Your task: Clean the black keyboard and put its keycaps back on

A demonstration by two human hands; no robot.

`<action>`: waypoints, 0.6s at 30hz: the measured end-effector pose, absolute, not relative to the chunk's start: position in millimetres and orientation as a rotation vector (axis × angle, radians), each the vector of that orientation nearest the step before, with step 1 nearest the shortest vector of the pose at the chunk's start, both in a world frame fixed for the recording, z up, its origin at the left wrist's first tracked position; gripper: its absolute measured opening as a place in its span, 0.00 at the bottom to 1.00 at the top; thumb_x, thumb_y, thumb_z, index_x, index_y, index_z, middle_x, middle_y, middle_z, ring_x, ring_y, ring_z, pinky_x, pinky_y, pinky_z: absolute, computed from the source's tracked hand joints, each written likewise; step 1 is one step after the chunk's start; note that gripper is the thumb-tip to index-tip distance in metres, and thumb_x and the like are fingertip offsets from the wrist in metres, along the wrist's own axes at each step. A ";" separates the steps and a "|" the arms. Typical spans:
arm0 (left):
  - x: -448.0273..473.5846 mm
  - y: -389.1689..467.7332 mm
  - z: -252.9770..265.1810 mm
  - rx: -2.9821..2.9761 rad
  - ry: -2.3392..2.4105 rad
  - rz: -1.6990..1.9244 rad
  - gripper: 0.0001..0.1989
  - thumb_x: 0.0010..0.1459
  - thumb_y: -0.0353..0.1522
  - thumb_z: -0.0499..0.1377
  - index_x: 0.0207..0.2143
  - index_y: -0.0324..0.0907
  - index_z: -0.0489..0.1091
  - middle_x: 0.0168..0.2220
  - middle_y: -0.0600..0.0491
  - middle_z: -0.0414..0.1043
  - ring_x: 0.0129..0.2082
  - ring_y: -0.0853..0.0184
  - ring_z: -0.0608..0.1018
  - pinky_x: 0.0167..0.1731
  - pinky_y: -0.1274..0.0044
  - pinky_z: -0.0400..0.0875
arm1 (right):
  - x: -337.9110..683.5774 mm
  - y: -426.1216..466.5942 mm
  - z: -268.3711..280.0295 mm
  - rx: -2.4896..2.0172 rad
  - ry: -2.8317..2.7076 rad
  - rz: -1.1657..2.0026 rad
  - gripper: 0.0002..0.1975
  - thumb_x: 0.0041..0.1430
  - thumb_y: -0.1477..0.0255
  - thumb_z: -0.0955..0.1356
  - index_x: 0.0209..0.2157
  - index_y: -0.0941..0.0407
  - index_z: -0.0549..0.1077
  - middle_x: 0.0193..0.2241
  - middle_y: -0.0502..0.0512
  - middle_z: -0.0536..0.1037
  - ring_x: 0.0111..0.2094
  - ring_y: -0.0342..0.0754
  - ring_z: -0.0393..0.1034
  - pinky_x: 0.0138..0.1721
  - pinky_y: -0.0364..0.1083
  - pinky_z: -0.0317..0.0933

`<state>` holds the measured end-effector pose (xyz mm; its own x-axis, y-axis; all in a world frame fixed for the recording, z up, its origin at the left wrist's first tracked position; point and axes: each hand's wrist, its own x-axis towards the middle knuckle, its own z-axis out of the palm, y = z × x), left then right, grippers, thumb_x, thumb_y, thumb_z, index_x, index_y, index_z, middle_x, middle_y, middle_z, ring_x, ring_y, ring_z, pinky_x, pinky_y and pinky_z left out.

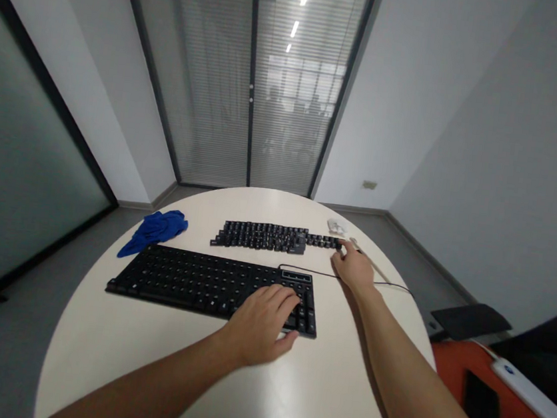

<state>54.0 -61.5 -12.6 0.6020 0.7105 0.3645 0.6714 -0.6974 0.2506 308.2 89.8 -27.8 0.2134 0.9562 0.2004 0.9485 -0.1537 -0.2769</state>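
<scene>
A black keyboard point(185, 279) lies across the table in front of me, many of its key positions showing small pale dots. My left hand point(266, 315) rests over its right end, fingers stretched out across the number keys and thumb apart by the front edge. Behind the keyboard, loose black keycaps point(260, 236) are set out in close rows, with a narrower strip of keycaps point(322, 241) running to the right. My right hand point(353, 268) reaches to that strip's right end. Its index fingertip touches the last keycap, and the thumb sits apart, lower down.
A crumpled blue cloth point(158, 227) lies at the left, touching the keyboard's back corner. A small clear plastic bag point(337, 227) and a thin pale stick point(373, 261) lie at the right. The keyboard's cable point(395, 285) crosses the round table point(328, 389). An orange chair point(456, 370) holds a power strip point(533, 397).
</scene>
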 end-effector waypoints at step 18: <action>59.0 -61.9 -14.3 2.698 1.308 0.693 0.18 0.61 0.36 0.59 0.50 0.38 0.66 0.51 0.44 0.71 0.51 0.54 0.72 0.51 0.62 0.70 | 318.2 61.0 -1.7 -1.694 -1.938 0.182 0.15 0.66 0.64 0.65 0.47 0.57 0.76 0.42 0.62 0.79 0.34 0.50 0.73 0.38 0.47 0.63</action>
